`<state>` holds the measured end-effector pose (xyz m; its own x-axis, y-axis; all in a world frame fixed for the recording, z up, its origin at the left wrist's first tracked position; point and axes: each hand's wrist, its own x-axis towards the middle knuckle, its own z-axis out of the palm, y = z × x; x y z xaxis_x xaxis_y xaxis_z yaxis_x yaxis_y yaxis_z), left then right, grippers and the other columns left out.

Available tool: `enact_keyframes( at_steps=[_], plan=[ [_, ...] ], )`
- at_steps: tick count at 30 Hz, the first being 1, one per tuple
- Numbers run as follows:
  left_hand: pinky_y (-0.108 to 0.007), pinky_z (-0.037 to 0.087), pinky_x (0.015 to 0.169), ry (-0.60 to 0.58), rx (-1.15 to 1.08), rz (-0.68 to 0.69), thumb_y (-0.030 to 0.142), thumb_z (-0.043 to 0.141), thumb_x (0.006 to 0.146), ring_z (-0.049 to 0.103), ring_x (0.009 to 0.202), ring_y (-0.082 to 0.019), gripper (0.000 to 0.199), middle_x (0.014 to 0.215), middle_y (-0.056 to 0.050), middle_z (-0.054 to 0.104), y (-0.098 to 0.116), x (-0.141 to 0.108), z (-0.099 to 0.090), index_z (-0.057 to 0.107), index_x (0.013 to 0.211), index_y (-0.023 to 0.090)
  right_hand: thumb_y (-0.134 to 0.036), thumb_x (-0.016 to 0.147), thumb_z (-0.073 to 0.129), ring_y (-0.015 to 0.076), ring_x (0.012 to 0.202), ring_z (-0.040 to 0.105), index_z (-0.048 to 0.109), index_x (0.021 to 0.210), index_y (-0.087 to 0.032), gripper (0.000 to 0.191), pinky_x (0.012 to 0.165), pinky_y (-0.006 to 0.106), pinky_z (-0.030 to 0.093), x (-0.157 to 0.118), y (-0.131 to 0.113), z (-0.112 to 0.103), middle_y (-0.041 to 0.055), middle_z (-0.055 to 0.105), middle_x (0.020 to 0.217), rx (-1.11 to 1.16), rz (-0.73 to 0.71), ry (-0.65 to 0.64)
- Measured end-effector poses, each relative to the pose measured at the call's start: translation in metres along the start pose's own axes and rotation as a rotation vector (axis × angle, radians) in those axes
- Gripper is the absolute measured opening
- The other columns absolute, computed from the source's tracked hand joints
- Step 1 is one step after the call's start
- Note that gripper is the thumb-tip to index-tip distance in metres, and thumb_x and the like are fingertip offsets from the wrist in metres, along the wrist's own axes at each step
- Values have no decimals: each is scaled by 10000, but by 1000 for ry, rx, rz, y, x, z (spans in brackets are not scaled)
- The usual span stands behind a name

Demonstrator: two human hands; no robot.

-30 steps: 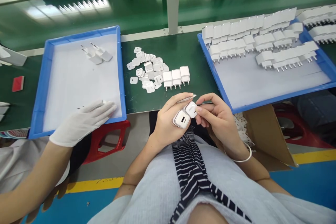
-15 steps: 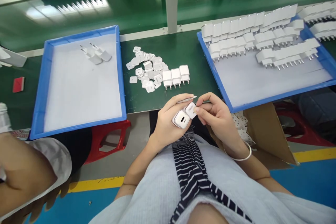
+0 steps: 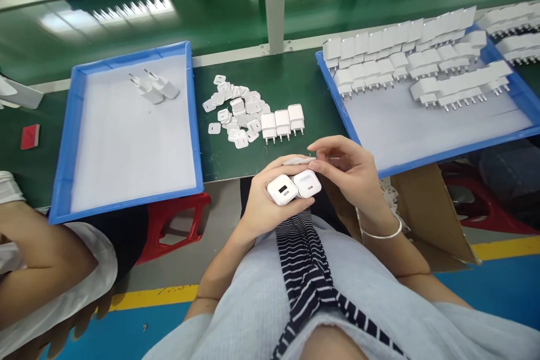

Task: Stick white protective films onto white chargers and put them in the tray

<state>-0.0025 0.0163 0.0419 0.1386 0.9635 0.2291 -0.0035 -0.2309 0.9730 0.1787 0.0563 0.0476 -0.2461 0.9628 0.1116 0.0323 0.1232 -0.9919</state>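
Note:
My left hand [image 3: 264, 197] is closed around two white plug chargers [image 3: 282, 189], their port ends facing up side by side. One end shows a dark wide slot and a small slot; the other end [image 3: 307, 184] has a cover with one small slot. Thin white cover plates [image 3: 297, 161] stick out between the upper fingers of that hand. My right hand [image 3: 348, 171] is at the tip of these plates, thumb and bent fingers closing on their edge. On the bench, a heap of white cover plates [image 3: 253, 107] lies beside three white chargers [image 3: 282, 122] with pins toward me.
At left, a blue tray [image 3: 195, 124] holds two chargers. The right-hand blue tray [image 3: 455, 152] carries rows of chargers. Below it stands a cardboard box [image 3: 439, 219] with white pieces. A co-worker's arm [image 3: 46, 259] is at far left, near a red stool [image 3: 181, 219].
My right fingers have left the charger end and moved up to the plates in my left hand. Both chargers have turned, their ends now facing more toward me.

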Motion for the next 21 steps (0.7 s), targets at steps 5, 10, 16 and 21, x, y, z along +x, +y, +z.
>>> enact_keyframes(
  at_steps=[5,10,16,21],
  plan=[
    [-443,560,1051,-46,25,-67,115,872,687,693,1172,-258,453,1217,-101,747,1,-1,-3,766,1111,235,-173,905,714,111,708,631,717,867,-220,60,575,229,518,8,2,-8,-12,689,826,-134,-109,-70],
    [-462,553,1068,40,102,-60,99,847,712,687,1194,-265,429,1243,-103,738,-3,1,-2,759,1112,226,-86,885,692,74,544,596,730,883,-222,141,500,195,521,5,-5,-10,-54,642,666,-107,-54,115],
    [-448,562,1065,267,347,164,80,788,763,680,1202,-244,443,1281,-103,714,-16,7,7,717,1180,209,-61,848,726,76,506,613,808,983,-237,237,482,184,556,-6,-21,3,-47,681,623,56,129,156],
    [-451,589,1031,299,480,257,153,755,824,673,1219,-258,418,1327,-123,686,-22,8,10,679,1233,191,-110,859,748,70,518,632,806,963,-238,175,498,170,565,-14,-19,21,-39,712,670,293,214,77]
  ],
)
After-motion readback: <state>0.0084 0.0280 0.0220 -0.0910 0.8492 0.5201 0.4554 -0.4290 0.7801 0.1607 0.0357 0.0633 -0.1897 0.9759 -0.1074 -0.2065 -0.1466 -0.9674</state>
